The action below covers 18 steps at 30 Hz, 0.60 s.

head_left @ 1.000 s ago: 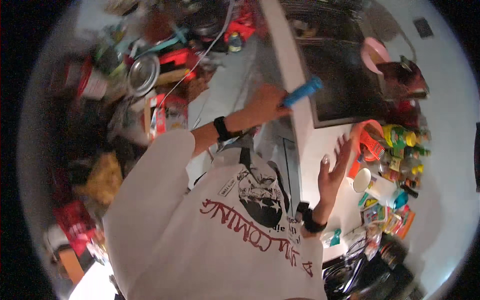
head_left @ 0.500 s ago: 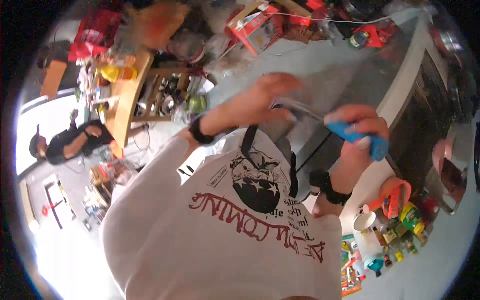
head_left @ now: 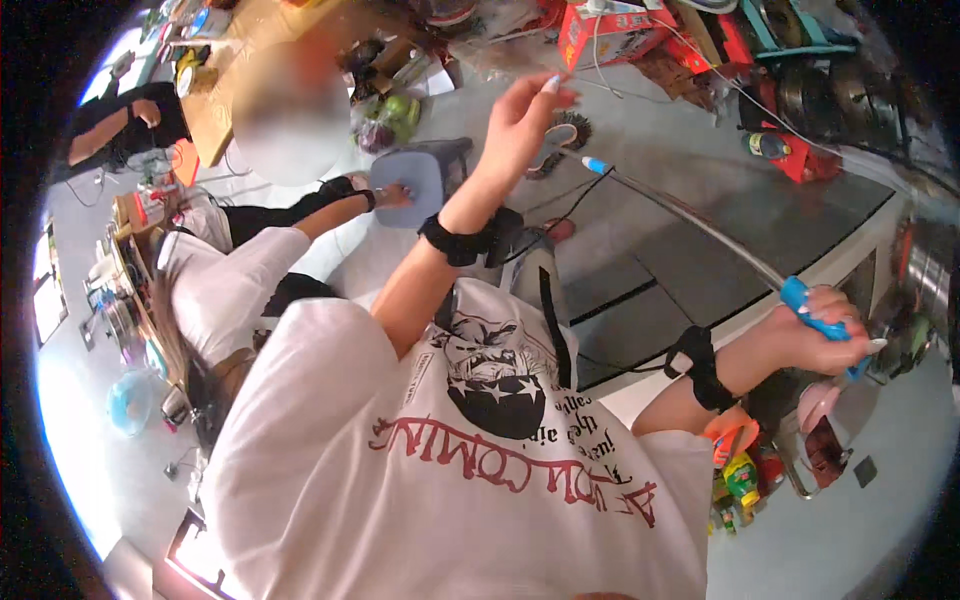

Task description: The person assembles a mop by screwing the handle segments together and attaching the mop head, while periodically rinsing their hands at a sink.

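Observation:
My right hand (head_left: pixel 830 330), at the right, is wrapped round the blue handle (head_left: pixel 800 295) of a long, thin metal rod (head_left: pixel 700 225). The rod slants up and left toward the middle of the view. Near its far end sits a blue-and-white collar (head_left: pixel 597 165), with a thinner grey piece beyond it. Above and left of that end is my left hand (head_left: pixel 525 115), raised with loosely bent fingers and apart from the rod. Nothing shows in it. Behind the rod's tip is a dark, bristly round shape (head_left: pixel 572 130), and I cannot tell whether it joins the rod.
To the left, another person in a white shirt (head_left: pixel 210 290) rests a hand on a blue-grey stool (head_left: pixel 410 188). A wooden table (head_left: pixel 235 80) and a person in black (head_left: pixel 130 125) are farther back. Dark grey mats (head_left: pixel 690 290) lie ahead; bottles (head_left: pixel 740 478) stand lower right.
My right hand has moved right and down with the blue handle, and more of the rod shows. My left hand has moved up, away from it. The whole view has shifted.

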{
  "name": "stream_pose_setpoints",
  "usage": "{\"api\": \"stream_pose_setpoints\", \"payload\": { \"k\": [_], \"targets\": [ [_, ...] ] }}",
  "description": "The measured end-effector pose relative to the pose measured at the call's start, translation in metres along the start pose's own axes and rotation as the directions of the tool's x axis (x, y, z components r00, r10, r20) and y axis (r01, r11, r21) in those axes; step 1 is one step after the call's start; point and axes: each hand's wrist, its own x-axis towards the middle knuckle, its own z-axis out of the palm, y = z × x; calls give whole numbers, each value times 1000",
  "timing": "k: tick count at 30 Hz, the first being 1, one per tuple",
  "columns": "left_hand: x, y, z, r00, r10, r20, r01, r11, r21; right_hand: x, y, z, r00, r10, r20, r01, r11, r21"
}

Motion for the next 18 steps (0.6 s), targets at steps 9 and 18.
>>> {"api": "stream_pose_setpoints", "payload": {
  "k": [9, 18],
  "targets": [
    [-35, -148, -54, 550, -756, 356, 295, 574, 764, -95, -52, 46, 872, -135, 471, -27, 947, 321],
    [-62, -211, -84, 40, -897, 441, 472, 406, 783, -112, -68, 31, 649, -247, 720, -2, 945, 326]
  ]
}}
